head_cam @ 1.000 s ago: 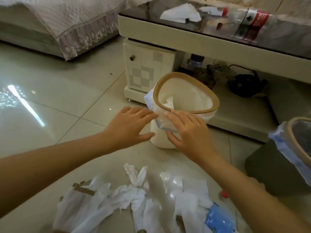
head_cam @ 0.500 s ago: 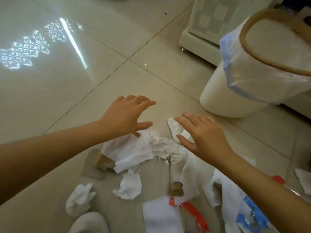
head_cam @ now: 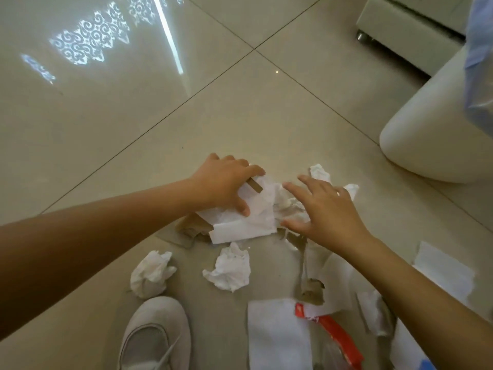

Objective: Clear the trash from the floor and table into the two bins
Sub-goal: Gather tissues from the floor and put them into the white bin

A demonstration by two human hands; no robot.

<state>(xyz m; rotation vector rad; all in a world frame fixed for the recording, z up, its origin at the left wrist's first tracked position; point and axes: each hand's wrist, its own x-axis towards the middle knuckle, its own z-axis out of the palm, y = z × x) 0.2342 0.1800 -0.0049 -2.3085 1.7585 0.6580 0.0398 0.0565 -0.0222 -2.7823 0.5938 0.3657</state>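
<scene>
Trash lies scattered on the beige tile floor. My left hand (head_cam: 224, 182) is closed over the far edge of a white paper sheet (head_cam: 240, 228), thumb pressed on top, with a brown cardboard strip (head_cam: 254, 186) sticking out between the fingers. My right hand (head_cam: 325, 209) hovers with fingers spread over crumpled tissue (head_cam: 290, 206) beside that sheet. Two loose tissue balls (head_cam: 152, 273) (head_cam: 229, 268) lie nearer to me. The white bin (head_cam: 426, 145) with a blue-edged liner (head_cam: 477, 76) stands at the right; its rim is out of frame.
Torn brown cardboard (head_cam: 192, 228) lies under the sheet. More white paper (head_cam: 277, 335), a red wrapper (head_cam: 333, 332) and another sheet (head_cam: 442, 271) lie at bottom right. My grey shoe (head_cam: 154, 335) is at the bottom. A white cabinet base (head_cam: 405, 20) stands behind the bin.
Both hands dropped from the bin's rim to the floor pile. The left hand went from hovering open to closing on the white paper; the view tilted further down.
</scene>
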